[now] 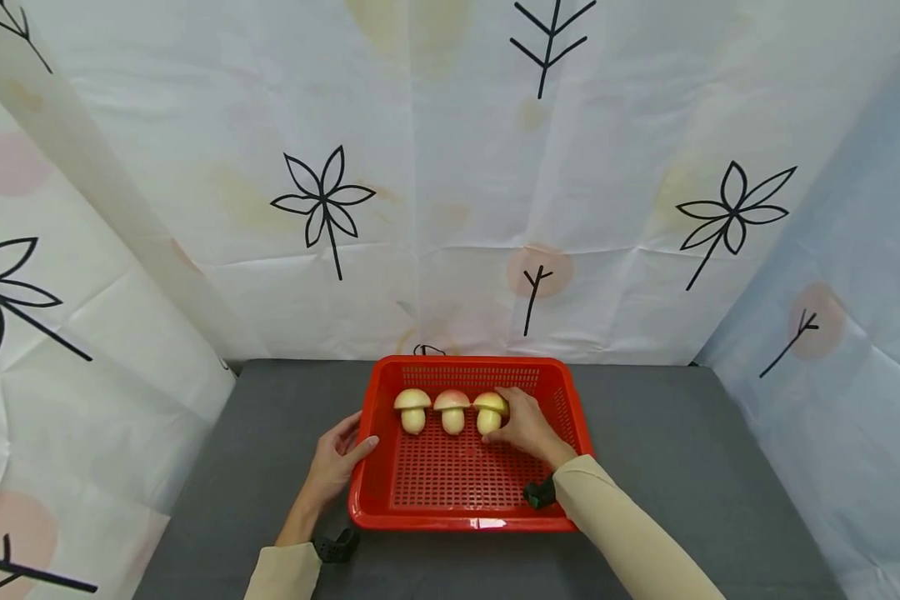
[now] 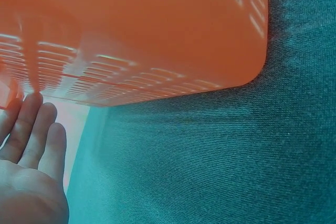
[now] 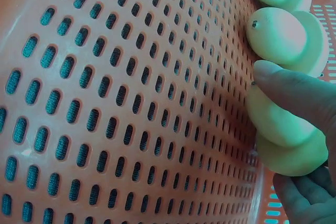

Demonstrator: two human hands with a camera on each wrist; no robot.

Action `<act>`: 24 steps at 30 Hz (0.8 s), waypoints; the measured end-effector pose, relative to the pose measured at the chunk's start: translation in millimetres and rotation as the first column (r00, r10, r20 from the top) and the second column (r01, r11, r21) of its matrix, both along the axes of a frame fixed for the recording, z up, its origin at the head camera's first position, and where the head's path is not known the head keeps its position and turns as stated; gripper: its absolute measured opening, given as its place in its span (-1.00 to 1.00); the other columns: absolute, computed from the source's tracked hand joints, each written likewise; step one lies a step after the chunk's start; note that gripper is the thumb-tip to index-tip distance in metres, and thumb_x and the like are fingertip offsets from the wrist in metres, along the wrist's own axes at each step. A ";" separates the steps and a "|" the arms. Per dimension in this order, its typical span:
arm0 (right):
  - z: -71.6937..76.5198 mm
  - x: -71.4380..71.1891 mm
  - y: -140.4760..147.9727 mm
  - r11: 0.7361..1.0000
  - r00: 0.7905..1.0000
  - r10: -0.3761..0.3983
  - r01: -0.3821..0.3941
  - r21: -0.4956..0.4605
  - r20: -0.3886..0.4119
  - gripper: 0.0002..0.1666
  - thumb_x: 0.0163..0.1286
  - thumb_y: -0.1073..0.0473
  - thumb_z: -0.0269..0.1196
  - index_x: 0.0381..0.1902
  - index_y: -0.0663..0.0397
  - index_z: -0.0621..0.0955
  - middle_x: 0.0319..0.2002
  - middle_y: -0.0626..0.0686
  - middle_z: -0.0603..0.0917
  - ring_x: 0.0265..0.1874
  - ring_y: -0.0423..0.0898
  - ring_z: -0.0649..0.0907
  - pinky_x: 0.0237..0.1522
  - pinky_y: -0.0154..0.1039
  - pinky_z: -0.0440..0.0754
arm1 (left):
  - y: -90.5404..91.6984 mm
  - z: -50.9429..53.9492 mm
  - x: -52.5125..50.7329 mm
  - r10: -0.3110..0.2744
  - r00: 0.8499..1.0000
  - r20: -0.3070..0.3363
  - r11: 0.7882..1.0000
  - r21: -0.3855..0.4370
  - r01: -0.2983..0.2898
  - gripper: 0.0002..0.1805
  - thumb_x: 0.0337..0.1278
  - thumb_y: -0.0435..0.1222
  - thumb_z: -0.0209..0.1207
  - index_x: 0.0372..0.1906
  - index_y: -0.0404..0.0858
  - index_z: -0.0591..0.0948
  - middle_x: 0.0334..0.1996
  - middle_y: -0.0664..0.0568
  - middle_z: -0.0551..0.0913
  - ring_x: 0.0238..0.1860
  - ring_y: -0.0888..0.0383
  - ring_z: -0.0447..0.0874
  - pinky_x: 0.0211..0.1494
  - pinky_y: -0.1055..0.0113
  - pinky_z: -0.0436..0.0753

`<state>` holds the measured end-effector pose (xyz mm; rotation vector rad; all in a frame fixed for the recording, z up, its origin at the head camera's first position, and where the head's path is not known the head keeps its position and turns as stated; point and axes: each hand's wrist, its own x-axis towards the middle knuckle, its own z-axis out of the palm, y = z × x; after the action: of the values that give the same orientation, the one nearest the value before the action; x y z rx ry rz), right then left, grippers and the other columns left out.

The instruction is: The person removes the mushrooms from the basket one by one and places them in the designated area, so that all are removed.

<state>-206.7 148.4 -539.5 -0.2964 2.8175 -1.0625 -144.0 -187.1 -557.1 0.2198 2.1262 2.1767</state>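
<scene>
Nearest are the two tan sleeves, the left sleeve [image 1: 285, 568] and the right sleeve [image 1: 630, 533]. Each wrist has a small black thing on it.

A bit farther on is the left hand [image 1: 333, 463], by the left side of a red basket [image 1: 420, 522]. Its thumb lies over the rim and its straight fingers are outside, next to the wall. The left grip is apart, with the basket's edge in between.

The basket sits on a gray worktop [image 1: 292, 400]. Its floor is full of little holes.

The right hand [image 1: 528, 427] reaches into the basket. Its grip is clamped on the right mushroom [image 1: 488, 417]. The thumb is on the stem, and the other fingers are around the yellow cap.

This mushroom is last on the right in a row of three, near the far wall of the basket. Next to it is the middle mushroom [image 1: 452, 417], with a pinkish cap. Then comes the left mushroom [image 1: 412, 413], with a pale yellow cap. All three stems point toward the person.

Farthest back hangs a white cloth [image 1: 457, 167] with black leaves and soft spots.
</scene>
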 end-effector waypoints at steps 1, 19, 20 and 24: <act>0.1 -0.1 0.0 1.000 1.000 0.001 -0.001 -0.006 -0.002 0.03 -0.03 0.16 0.67 0.37 0.33 0.46 0.19 0.24 0.57 0.17 0.23 0.56 0.18 0.15 0.58 | -0.1 0.2 -0.1 -0.002 1.000 -0.003 1.000 0.003 0.002 -0.35 0.38 -0.44 0.21 0.48 -0.46 0.27 0.33 -0.44 0.41 0.27 -0.31 0.49 0.12 0.23 0.69; 19.1 6.3 4.4 0.994 0.999 -0.015 0.012 -0.106 -0.031 0.01 -0.05 0.23 0.67 0.36 0.30 0.48 0.18 0.23 0.59 0.12 0.19 0.60 0.10 0.12 0.64 | 2.4 -1.5 -0.2 0.009 1.000 -0.003 1.000 0.016 -0.009 -0.35 0.37 -0.44 0.23 0.47 -0.46 0.28 0.34 -0.44 0.41 0.27 -0.34 0.49 0.13 0.17 0.68; 21.1 6.6 5.4 0.994 0.999 -0.020 0.016 -0.112 -0.033 0.01 -0.05 0.23 0.67 0.36 0.30 0.48 0.18 0.22 0.59 0.11 0.17 0.61 0.09 0.11 0.64 | 2.4 -1.3 -0.1 0.013 1.000 -0.001 1.000 0.017 -0.013 -0.35 0.37 -0.44 0.23 0.47 -0.46 0.28 0.34 -0.43 0.41 0.28 -0.33 0.48 0.13 0.18 0.68; 30.8 9.1 11.0 0.989 0.999 -0.034 0.028 -0.143 -0.037 0.01 -0.04 0.25 0.66 0.38 0.30 0.46 0.18 0.22 0.60 0.09 0.16 0.63 0.06 0.09 0.67 | 1.6 -0.2 0.1 0.024 1.000 0.007 1.000 0.018 -0.024 -0.35 0.36 -0.45 0.22 0.47 -0.46 0.28 0.35 -0.42 0.40 0.30 -0.32 0.47 0.12 0.25 0.69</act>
<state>-197.6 159.4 -508.7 -0.2908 2.7946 -1.2810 -143.9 -185.5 -557.3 0.1888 2.1175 2.2068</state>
